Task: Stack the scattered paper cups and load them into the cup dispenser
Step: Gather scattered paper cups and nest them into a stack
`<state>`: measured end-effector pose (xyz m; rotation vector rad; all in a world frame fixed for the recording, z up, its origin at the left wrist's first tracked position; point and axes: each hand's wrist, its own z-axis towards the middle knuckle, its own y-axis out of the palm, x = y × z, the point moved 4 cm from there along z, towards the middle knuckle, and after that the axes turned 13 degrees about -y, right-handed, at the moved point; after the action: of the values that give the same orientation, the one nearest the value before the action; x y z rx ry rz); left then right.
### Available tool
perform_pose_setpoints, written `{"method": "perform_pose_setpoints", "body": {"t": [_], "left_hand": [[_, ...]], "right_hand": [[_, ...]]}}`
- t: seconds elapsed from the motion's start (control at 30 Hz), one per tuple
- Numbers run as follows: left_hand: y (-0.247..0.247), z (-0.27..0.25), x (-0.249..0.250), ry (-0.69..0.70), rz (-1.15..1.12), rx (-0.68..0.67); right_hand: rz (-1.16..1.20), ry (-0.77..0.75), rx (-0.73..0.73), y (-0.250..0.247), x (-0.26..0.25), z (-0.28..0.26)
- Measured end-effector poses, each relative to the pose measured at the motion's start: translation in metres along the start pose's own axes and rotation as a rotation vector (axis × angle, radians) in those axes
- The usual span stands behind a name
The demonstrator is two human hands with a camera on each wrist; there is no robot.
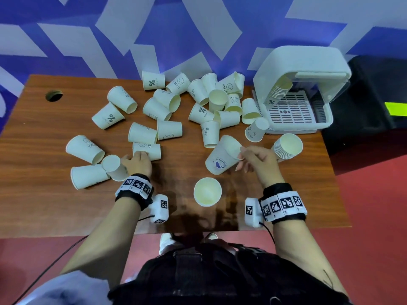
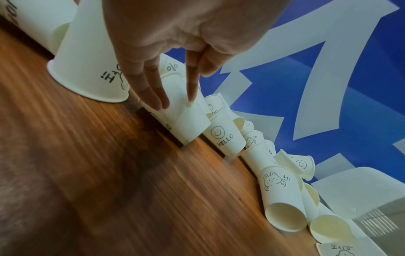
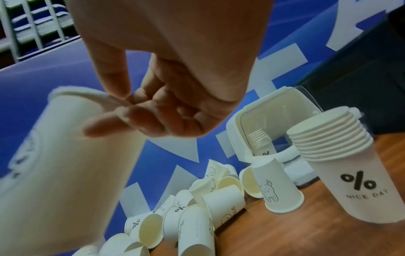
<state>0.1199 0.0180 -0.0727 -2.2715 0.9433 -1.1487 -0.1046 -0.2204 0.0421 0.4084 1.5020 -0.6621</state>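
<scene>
Several white paper cups (image 1: pixel 169 100) lie scattered over the wooden table (image 1: pixel 44 205). My right hand (image 1: pixel 242 154) pinches the rim of a tilted cup with a blue logo (image 1: pixel 221 159) between thumb and forefinger; the right wrist view shows that cup (image 3: pixel 65 164) hanging from the hand (image 3: pixel 122 102). My left hand (image 1: pixel 134 158) reaches forward, and its straight fingers (image 2: pixel 162 102) touch a cup lying on its side (image 2: pixel 186 121). One cup (image 1: pixel 207 191) stands upright in front of me. A nested stack (image 1: pixel 287 147) stands at the right, near the white dispenser (image 1: pixel 301 89), which holds a row of cups.
An upside-down cup with a bear print (image 2: pixel 87 69) stands just left of my left hand. A round cable hole (image 1: pixel 54 95) is at the table's far left. A black box (image 1: pixel 374 95) sits beyond the table's right edge. A blue-and-white wall backs the table.
</scene>
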Motion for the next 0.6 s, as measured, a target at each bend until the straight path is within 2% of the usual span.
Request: {"method": "perform_pose_setpoints", "body": {"t": [0.13, 0.23, 0.4, 0.6], "left_hand": [[-0.002, 0.003, -0.002, 0.015, 0.065, -0.003], [-0.001, 0.005, 0.000, 0.023, -0.081, -0.060], [-0.005, -0.010, 0.003, 0.019, -0.297, -0.130], [-0.010, -0.018, -0.004, 0.116, -0.335, -0.140]], "right_hand": [[-0.019, -0.028, -0.160, 0.014, -0.010, -0.016], [-0.057, -0.004, -0.231, 0.022, -0.008, -0.024], [-0.131, 0.045, -0.273, 0.029, -0.005, -0.036], [-0.188, 0.104, -0.261, 0.036, 0.003, -0.045]]}}
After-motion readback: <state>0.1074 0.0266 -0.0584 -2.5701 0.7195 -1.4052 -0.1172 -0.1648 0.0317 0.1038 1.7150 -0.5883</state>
